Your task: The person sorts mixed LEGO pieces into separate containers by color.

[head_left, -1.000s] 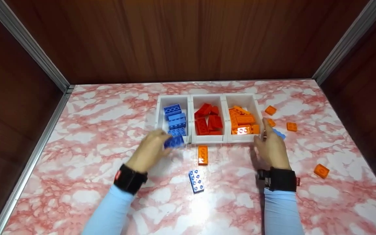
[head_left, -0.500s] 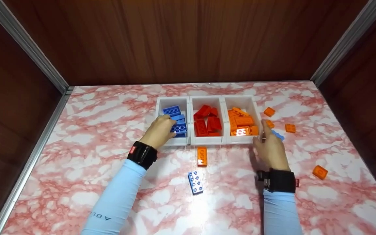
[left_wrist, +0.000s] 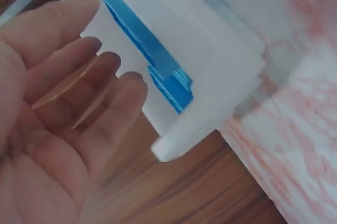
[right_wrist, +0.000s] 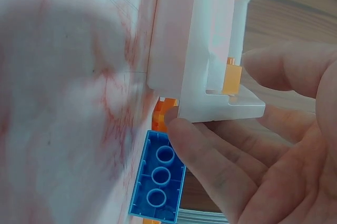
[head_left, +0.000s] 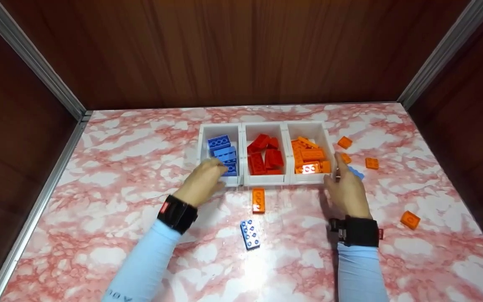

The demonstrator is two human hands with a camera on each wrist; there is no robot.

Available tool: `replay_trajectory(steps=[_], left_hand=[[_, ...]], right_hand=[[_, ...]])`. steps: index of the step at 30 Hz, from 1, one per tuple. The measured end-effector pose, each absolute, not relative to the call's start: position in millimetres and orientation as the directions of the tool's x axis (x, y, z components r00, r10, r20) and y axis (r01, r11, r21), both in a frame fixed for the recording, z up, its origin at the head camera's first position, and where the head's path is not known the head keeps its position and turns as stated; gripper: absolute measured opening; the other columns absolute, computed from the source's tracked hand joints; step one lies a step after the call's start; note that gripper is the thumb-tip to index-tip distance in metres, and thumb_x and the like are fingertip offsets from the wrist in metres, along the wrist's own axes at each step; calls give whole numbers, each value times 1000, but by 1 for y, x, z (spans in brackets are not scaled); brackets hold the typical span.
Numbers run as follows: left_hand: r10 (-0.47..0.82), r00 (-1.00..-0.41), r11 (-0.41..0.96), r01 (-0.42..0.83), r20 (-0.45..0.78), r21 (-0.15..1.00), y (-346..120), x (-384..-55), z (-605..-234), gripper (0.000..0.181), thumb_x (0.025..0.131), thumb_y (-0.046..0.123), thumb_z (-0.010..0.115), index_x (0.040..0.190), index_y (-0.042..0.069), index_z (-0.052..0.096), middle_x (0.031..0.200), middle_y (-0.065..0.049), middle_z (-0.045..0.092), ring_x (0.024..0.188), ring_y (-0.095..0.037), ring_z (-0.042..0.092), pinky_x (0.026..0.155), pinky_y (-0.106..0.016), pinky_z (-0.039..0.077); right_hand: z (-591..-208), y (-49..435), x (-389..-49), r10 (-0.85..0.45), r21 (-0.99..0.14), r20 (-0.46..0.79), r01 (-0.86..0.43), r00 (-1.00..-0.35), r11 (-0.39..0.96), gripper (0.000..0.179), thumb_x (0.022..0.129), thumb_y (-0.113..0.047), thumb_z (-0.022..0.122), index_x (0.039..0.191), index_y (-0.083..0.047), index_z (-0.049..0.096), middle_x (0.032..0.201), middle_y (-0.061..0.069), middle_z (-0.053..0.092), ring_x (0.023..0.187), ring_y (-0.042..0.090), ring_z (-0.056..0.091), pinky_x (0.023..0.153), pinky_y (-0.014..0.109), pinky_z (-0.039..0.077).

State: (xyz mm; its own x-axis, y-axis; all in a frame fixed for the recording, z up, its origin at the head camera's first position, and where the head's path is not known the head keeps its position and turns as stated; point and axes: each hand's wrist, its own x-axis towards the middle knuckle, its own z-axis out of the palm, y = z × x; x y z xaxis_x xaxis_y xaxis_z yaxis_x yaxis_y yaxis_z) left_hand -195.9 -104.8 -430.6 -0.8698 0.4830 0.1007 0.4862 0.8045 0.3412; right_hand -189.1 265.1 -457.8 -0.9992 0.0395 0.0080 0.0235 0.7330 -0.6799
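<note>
My left hand [head_left: 201,180] is over the front of the left compartment of the white divided bin [head_left: 265,180]. In the left wrist view its fingers [left_wrist: 126,92] are loosely bent and hold nothing. Several blue bricks [head_left: 224,153] lie in that compartment, partly hidden by the hand. At the bin's right front corner is my right hand [head_left: 347,191], its fingers extended along the side wall and its thumb near the front. A blue brick [right_wrist: 158,176], tube side showing, lies close to those fingertips in the right wrist view.
Red bricks [head_left: 265,159] fill the middle compartment, orange bricks [head_left: 312,155] the right one. In front lie an orange brick [head_left: 258,200] and a blue brick [head_left: 250,234]. Several small orange bricks [head_left: 372,163] are scattered to the right. Brown panels [head_left: 241,54] enclose the table.
My left hand brought a dark blue brick into the left compartment and let go of it, then drew back slightly toward the front. My right hand stayed at the bin's corner.
</note>
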Motion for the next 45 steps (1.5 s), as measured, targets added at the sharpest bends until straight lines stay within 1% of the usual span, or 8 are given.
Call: replay_trajectory(steps=[7, 16, 20, 24, 32, 37, 41, 45], left_hand=[[621, -776, 692, 609, 111, 387, -96, -150, -447, 37, 85, 9, 77, 121, 6, 68, 114, -10, 64, 104, -22, 58, 90, -34, 52], [789, -596, 577, 802, 147, 157, -73, -114, -469, 40, 86, 2, 70, 126, 9, 66, 126, -10, 61, 116, -24, 56, 98, -32, 48], [821, -550, 542, 835, 152, 96, -67, -108, -475, 34, 91, 2, 64, 125, 11, 67, 127, -9, 62, 116, -25, 56, 101, -33, 45], [831, -531, 525, 847, 168, 79, -63, -106, -479, 27, 91, 2, 65, 116, 12, 70, 116, -5, 64, 106, -22, 58, 94, -31, 48], [827, -528, 530, 847, 193, 42, -65, -107, -480, 13, 88, 13, 74, 102, 13, 72, 94, 0, 64, 88, -18, 57, 80, -29, 47], [806, -572, 558, 820, 154, 128, -70, -113, -471, 20, 84, 24, 79, 99, 12, 72, 90, 0, 63, 83, -16, 55, 74, -28, 47], [723, -675, 616, 727, 150, 302, -80, -127, -452, 28, 89, 29, 75, 110, 11, 69, 94, 0, 63, 86, -15, 56, 78, -29, 49], [590, -793, 682, 589, 150, 433, -96, -149, -426, 55, 92, 35, 70, 141, 15, 54, 104, -2, 60, 90, -14, 55, 78, -30, 51]], right_hand=[[-457, 265, -190, 35, -678, 28, 7, -999, 735, 71, 101, -21, 54, 160, -16, 14, 128, 27, 58, 93, 33, 61, 80, 46, 50], [-458, 267, -190, 36, -685, 17, 14, -999, 728, 72, 101, -21, 53, 160, -16, 12, 129, 27, 57, 99, 34, 61, 85, 48, 49], [-459, 267, -190, 35, -680, 37, 1, -999, 733, 72, 100, -21, 53, 160, -14, 14, 127, 27, 58, 101, 35, 61, 87, 50, 48], [-458, 265, -190, 35, -684, 26, 8, -999, 730, 72, 101, -21, 53, 160, -15, 13, 127, 27, 58, 102, 36, 61, 88, 51, 48], [-457, 264, -190, 39, -687, 11, 20, -999, 726, 72, 101, -22, 53, 160, -16, 13, 129, 27, 57, 103, 36, 61, 90, 52, 48], [-457, 264, -189, 47, -692, -11, 41, -999, 721, 73, 101, -21, 53, 160, -18, 11, 132, 27, 56, 106, 37, 61, 92, 52, 48], [-458, 263, -189, 46, -692, 4, 30, -999, 721, 72, 101, -22, 53, 160, -17, 13, 131, 28, 57, 103, 36, 62, 90, 51, 49], [-458, 264, -189, 46, -686, 20, 19, -999, 728, 71, 101, -22, 54, 160, -16, 15, 129, 29, 57, 104, 37, 61, 91, 51, 48]])
